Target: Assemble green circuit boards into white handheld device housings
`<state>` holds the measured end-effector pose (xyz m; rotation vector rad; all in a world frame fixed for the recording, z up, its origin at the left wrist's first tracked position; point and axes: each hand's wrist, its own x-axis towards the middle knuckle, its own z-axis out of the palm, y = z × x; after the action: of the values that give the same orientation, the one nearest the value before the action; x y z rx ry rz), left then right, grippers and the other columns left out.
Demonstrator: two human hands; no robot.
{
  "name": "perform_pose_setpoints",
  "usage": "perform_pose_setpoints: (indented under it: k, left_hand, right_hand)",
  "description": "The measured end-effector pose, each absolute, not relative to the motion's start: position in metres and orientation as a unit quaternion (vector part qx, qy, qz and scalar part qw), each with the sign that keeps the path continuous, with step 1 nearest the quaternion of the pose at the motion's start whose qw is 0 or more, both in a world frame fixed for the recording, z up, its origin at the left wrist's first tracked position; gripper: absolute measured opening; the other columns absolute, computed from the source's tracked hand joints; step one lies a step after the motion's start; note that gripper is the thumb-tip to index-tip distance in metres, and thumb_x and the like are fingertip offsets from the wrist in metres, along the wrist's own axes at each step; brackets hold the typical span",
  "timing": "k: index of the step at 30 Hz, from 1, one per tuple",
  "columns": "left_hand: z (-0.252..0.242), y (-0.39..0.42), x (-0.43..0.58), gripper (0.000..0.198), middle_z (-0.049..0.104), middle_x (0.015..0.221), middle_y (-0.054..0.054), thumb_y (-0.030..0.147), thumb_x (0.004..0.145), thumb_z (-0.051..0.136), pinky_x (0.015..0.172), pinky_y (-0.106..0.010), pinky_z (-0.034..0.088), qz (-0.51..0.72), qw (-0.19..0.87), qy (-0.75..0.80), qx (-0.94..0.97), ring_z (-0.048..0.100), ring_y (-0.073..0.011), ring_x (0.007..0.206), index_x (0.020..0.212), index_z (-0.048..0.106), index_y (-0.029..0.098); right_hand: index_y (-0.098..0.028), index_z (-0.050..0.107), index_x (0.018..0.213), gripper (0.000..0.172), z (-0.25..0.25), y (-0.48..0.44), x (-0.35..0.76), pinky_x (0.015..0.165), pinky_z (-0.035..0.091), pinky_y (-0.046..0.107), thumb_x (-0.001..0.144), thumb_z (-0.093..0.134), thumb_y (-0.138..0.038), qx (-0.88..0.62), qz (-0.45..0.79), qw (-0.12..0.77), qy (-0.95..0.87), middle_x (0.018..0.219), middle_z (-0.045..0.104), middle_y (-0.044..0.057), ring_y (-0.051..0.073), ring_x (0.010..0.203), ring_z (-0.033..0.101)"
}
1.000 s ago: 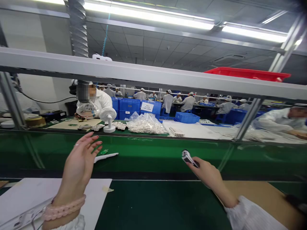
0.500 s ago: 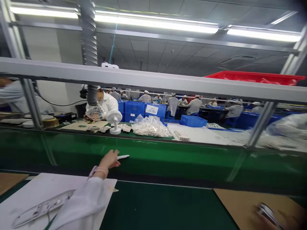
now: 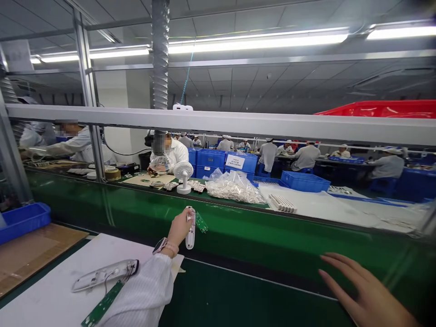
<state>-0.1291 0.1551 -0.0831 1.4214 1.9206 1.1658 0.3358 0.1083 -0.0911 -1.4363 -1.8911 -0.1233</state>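
My left hand [image 3: 178, 228] is raised over the green conveyor belt [image 3: 259, 240], closed on a slim white plastic housing [image 3: 190, 228] that hangs downward. A small green circuit board [image 3: 201, 222] sticks out beside the housing. My right hand [image 3: 364, 295] is at the lower right, fingers stretched out flat with nothing in them, near the belt's near edge. On the white sheet [image 3: 51, 281] in front of me lies another white housing [image 3: 102, 274] with thin wires and a long green circuit board [image 3: 102, 306].
A blue bin [image 3: 23, 219] and brown cardboard [image 3: 30, 254] sit at the left. Across the belt stand a small white fan [image 3: 184, 175], a bag of white parts [image 3: 235, 188] and blue crates [image 3: 303, 180]. A grey frame rail [image 3: 238, 122] crosses overhead, and several people work beyond it.
My left hand reached to the belt, took the white housing and lifted it. My right hand let go of its small device and now lies open. The view swung left.
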Motion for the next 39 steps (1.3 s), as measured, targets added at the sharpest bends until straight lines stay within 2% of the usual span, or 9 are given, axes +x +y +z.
perform_pose_setpoints:
  k: [5, 8, 13, 17, 20, 25, 30, 35, 39]
  left_hand:
    - [-0.051, 0.134, -0.093, 0.045, 0.061, 0.101, -0.005, 0.022, 0.086, 0.058, 0.069, -0.035, 0.055, 0.515, 0.328, 0.561, 0.560, 0.063, -0.0168, 0.077, 0.128, 0.043, 0.018]
    - [-0.030, 0.112, -0.073, 0.061, 0.062, 0.097, -0.005, 0.021, 0.083, 0.059, 0.063, -0.031, 0.055, 0.550, 0.405, 0.487, 0.544, 0.063, -0.0177, 0.077, 0.137, 0.031, 0.021]
    - [-0.015, 0.082, -0.060, 0.046, 0.065, 0.080, -0.005, 0.027, 0.080, 0.059, 0.057, -0.027, 0.050, 0.574, 0.495, 0.432, 0.489, 0.062, -0.0168, 0.064, 0.124, 0.049, 0.016]
    - [-0.016, 0.071, -0.059, 0.042, 0.061, 0.072, 0.000, 0.050, 0.087, 0.048, 0.056, -0.024, 0.047, 0.616, 0.495, 0.423, 0.443, 0.057, -0.0139, 0.061, 0.113, 0.056, 0.019]
    - [-0.013, 0.067, -0.055, 0.047, 0.065, 0.078, -0.001, 0.057, 0.084, 0.050, 0.061, -0.025, 0.047, 0.638, 0.469, 0.445, 0.419, 0.060, -0.0165, 0.070, 0.112, 0.057, 0.020]
    - [-0.005, 0.058, -0.043, 0.055, 0.062, 0.122, -0.008, 0.056, 0.083, 0.052, 0.086, -0.028, 0.045, 0.664, 0.415, 0.463, 0.416, 0.056, -0.0240, 0.113, 0.126, 0.051, 0.022]
    - [-0.003, 0.049, -0.031, 0.061, 0.047, 0.141, -0.009, 0.057, 0.087, 0.044, 0.083, -0.031, 0.047, 0.649, 0.390, 0.476, 0.447, 0.049, -0.0285, 0.122, 0.137, 0.040, 0.022]
    - [-0.005, 0.049, -0.032, 0.055, 0.056, 0.132, -0.009, 0.051, 0.088, 0.046, 0.094, -0.028, 0.039, 0.653, 0.418, 0.470, 0.422, 0.051, -0.0234, 0.119, 0.133, 0.044, 0.020]
    - [-0.008, 0.054, -0.036, 0.043, 0.067, 0.086, -0.002, 0.053, 0.084, 0.049, 0.068, -0.027, 0.046, 0.646, 0.497, 0.449, 0.367, 0.061, -0.0183, 0.075, 0.112, 0.058, 0.021]
  right_hand:
    - [-0.022, 0.066, 0.107, 0.047, -0.055, 0.115, 0.215, 0.102, 0.034, 0.050, 0.075, 0.064, -0.056, -0.426, 0.428, 0.435, -0.668, 0.120, 0.060, 0.012, 0.032, 0.115, 0.051]
    - [-0.021, 0.060, 0.118, 0.054, -0.050, 0.123, 0.160, 0.094, 0.043, 0.046, 0.077, 0.062, -0.056, -0.345, 0.529, 0.422, -0.651, 0.115, 0.064, 0.012, 0.028, 0.104, 0.060]
    - [-0.019, 0.041, 0.137, 0.059, -0.049, 0.116, 0.114, 0.085, 0.049, 0.044, 0.088, 0.045, -0.052, -0.214, 0.643, 0.400, -0.617, 0.109, 0.066, 0.013, 0.023, 0.088, 0.067]
    - [-0.021, 0.046, 0.133, 0.053, -0.043, 0.103, 0.102, 0.080, 0.049, 0.037, 0.085, 0.058, -0.039, -0.124, 0.698, 0.431, -0.559, 0.108, 0.065, 0.010, 0.017, 0.082, 0.064]
    - [-0.024, 0.053, 0.127, 0.053, -0.041, 0.099, 0.096, 0.077, 0.049, 0.030, 0.077, 0.071, -0.032, -0.118, 0.680, 0.465, -0.555, 0.104, 0.064, 0.007, 0.015, 0.084, 0.061]
    - [-0.026, 0.056, 0.122, 0.058, -0.042, 0.095, 0.087, 0.084, 0.047, 0.033, 0.069, 0.079, -0.034, -0.197, 0.552, 0.551, -0.594, 0.100, 0.065, 0.004, 0.018, 0.090, 0.059]
    - [-0.028, 0.056, 0.122, 0.052, -0.046, 0.086, 0.085, 0.083, 0.049, 0.034, 0.074, 0.074, -0.036, -0.285, 0.420, 0.611, -0.607, 0.101, 0.065, 0.003, 0.018, 0.089, 0.058]
    - [-0.030, 0.058, 0.120, 0.043, -0.040, 0.077, 0.090, 0.077, 0.049, 0.031, 0.079, 0.069, -0.029, -0.251, 0.240, 0.604, -0.717, 0.093, 0.063, 0.001, 0.017, 0.084, 0.056]
    - [-0.024, 0.058, 0.120, 0.045, -0.032, 0.074, 0.095, 0.073, 0.047, 0.033, 0.077, 0.071, -0.030, -0.213, 0.153, 0.565, -0.783, 0.088, 0.064, 0.003, 0.018, 0.080, 0.054]
